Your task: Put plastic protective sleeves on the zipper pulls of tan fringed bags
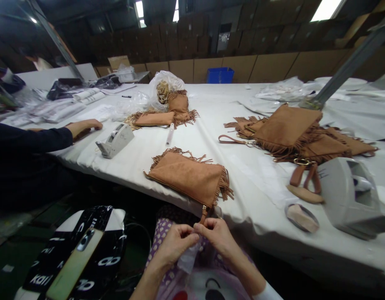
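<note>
A brown fringed pouch (187, 173) lies on the near edge of the table, and its leather zipper pull (204, 214) hangs over the edge toward me. My right hand (219, 235) is closed in a pinch at the lower end of that pull. Right beside it, fingertips nearly touching, my left hand (180, 243) pinches a piece of thin translucent plastic (189, 259), which droops below the fingers. Exactly how the plastic meets the pull is hidden by my fingertips.
Brown fringed pouches (288, 125) are piled at right, near a grey tape dispenser (351, 196) and a tape roll (301, 217). Another dispenser (115, 141) stands left, close to a co-worker's hand (86, 127). A phone (75, 264) rests on a stool (107, 250).
</note>
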The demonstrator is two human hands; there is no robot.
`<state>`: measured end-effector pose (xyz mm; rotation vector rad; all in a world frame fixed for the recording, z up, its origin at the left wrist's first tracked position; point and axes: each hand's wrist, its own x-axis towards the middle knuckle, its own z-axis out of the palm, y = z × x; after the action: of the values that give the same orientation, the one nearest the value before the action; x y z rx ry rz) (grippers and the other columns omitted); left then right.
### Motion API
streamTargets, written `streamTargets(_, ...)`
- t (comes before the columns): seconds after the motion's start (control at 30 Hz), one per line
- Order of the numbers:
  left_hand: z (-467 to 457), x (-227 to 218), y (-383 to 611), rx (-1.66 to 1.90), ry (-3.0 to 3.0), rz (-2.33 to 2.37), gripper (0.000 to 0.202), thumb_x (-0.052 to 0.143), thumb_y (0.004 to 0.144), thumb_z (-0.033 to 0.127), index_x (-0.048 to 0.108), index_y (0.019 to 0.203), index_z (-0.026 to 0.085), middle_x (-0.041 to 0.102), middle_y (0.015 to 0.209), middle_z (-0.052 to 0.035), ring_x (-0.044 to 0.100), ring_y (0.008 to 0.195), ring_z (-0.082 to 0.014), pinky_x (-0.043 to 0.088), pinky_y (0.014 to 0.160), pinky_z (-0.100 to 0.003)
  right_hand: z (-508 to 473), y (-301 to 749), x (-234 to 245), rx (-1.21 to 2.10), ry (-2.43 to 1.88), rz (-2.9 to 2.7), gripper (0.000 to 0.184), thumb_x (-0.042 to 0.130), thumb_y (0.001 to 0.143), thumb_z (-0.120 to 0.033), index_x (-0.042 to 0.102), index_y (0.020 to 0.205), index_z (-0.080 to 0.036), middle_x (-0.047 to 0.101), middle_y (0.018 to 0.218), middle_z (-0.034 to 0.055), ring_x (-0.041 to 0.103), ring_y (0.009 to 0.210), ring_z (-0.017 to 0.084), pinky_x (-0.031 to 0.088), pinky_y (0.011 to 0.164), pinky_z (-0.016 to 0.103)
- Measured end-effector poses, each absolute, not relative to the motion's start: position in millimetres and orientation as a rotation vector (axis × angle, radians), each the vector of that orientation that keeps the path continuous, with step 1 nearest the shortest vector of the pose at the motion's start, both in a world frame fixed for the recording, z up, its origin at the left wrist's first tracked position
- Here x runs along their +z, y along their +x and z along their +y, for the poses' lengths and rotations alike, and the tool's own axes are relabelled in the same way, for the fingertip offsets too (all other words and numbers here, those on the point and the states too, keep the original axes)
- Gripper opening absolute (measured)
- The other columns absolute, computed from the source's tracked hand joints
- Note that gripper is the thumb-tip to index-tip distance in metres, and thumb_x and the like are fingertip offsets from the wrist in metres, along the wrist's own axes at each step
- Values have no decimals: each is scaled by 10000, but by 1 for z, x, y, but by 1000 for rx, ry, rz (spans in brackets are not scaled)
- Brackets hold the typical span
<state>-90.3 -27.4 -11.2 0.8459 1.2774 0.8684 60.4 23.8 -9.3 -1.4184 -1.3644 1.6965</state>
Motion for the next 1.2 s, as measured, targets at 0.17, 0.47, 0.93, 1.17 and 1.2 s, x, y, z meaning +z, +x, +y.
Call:
streamTargets(0.17,-26,-11,-99,884,920,1268,342,719,670,459,638,661,126,498,558,44,381,525,-83,268,517,-216,27,62,-12,1806,-1366,-869,429,715,660,-563,666,680,-138,600,583,0,410,439,67,281,423,208)
streamTargets(0.47,-19,-18,-94,866,864,1315,368,739,641,467,646,688,113,533,557,26,385,499,-72,264,483,-202,35,53,-19,1741,-1277,-696,392,819,573,-465,645,600,-114,484,463,-50,333,428,44,228,425,200)
streamTargets(0.93,0,-8,-77,946,700,1377,468,786,540,547,654,659,114,562,478,22,409,390,-62,263,408,-190,29,59,-12,1977,-1191,-541,416,811,591,-471,697,766,-112,652,652,26,482,497,77,325,441,186)
streamTargets(1.17,6,-11,-76,992,665,1323,425,806,548,490,671,668,106,631,547,-10,483,450,-84,345,470,-203,33,53,-19,1791,-1264,-376,384,836,560,-436,623,621,-122,567,554,-20,387,432,43,270,397,175)
streamTargets(1.2,7,-11,-76,1001,659,1312,414,811,549,476,673,674,107,643,565,-14,505,471,-91,364,490,-205,34,52,-20,1777,-1270,-389,382,833,559,-434,612,607,-125,552,538,-27,383,431,43,267,400,178)
